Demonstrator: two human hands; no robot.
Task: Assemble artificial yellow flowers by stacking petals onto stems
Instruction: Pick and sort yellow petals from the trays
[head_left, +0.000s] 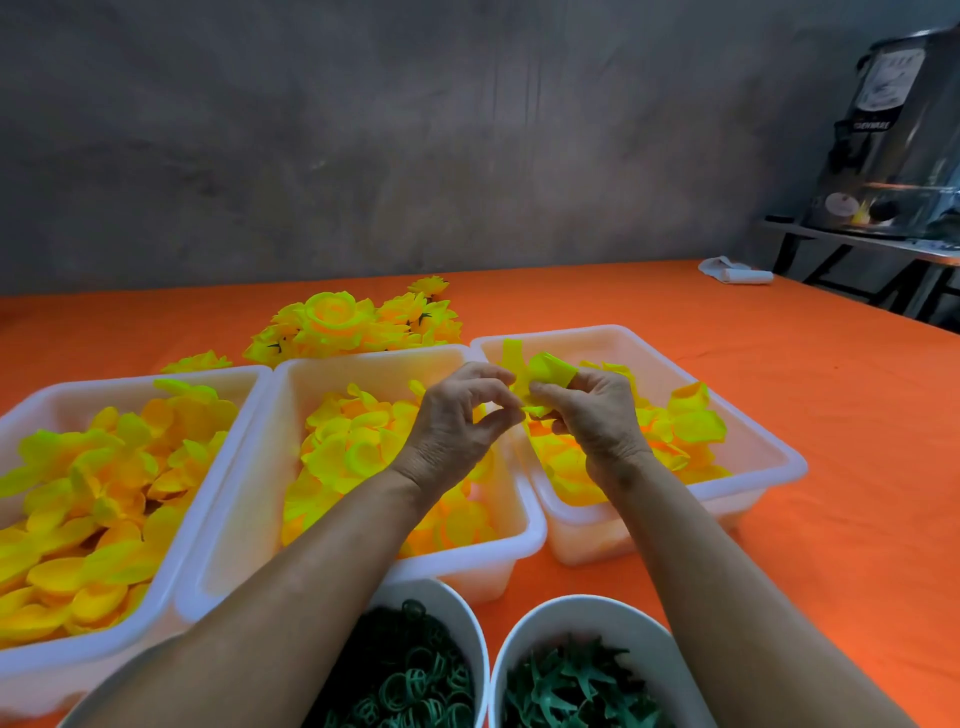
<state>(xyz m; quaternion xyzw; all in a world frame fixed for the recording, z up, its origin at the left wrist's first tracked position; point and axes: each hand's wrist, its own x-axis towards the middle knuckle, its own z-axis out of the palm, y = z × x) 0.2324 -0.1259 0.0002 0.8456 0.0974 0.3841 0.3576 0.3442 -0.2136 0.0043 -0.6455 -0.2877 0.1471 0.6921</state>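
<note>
Both hands, left hand (457, 415) and right hand (587, 415), pinch one yellow petal piece (540, 371) between them.

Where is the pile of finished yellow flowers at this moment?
In the head view, the finished flowers lie on the orange table, just behind the middle white bin and left of centre, beyond the hands.

The steel urn (893, 130) at the far right carries a black band with white lettering, too blurred to read.
</note>
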